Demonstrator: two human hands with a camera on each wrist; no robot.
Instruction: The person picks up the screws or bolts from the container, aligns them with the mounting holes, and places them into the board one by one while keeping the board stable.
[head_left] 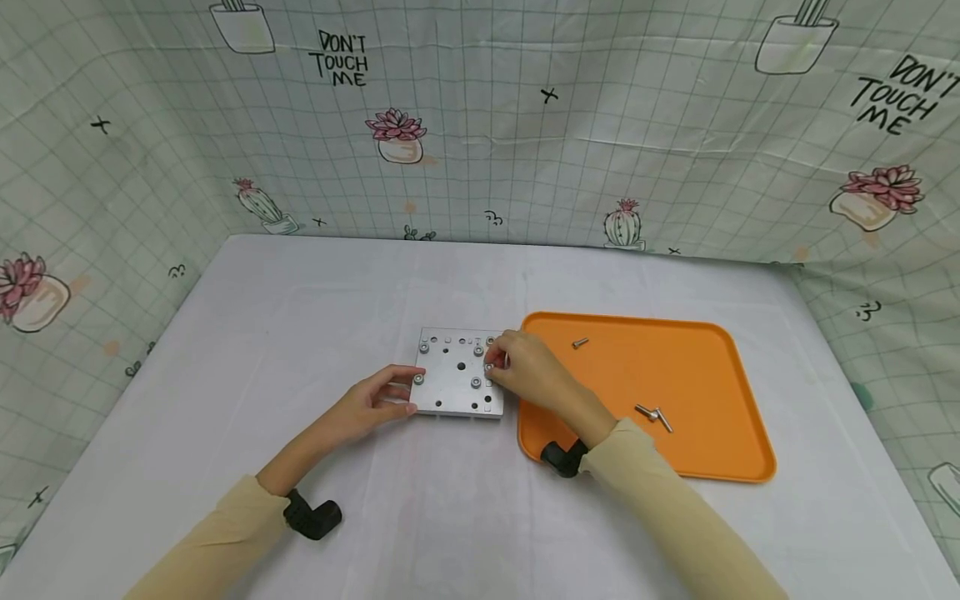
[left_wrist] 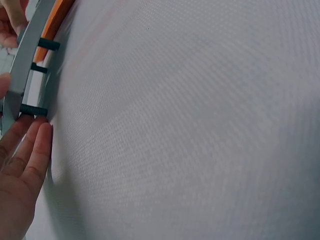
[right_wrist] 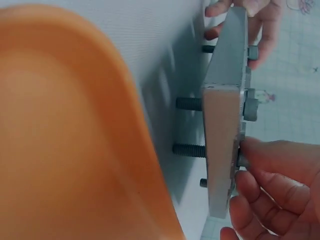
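A square silver metal plate with holes and several socket-head bolts stands raised off the white table. Bolt shanks stick out below it in the right wrist view. My left hand holds the plate's left edge, with fingers reaching beneath it near a threaded shank. At the right edge, the thumb and forefinger of my right hand pinch the head of a bolt set in the plate. Part of that bolt's head is hidden by the fingers.
An orange tray lies right of the plate, under my right forearm. On it are a small bolt near the back and two longer bolts, one touching the other. A patterned curtain surrounds the table.
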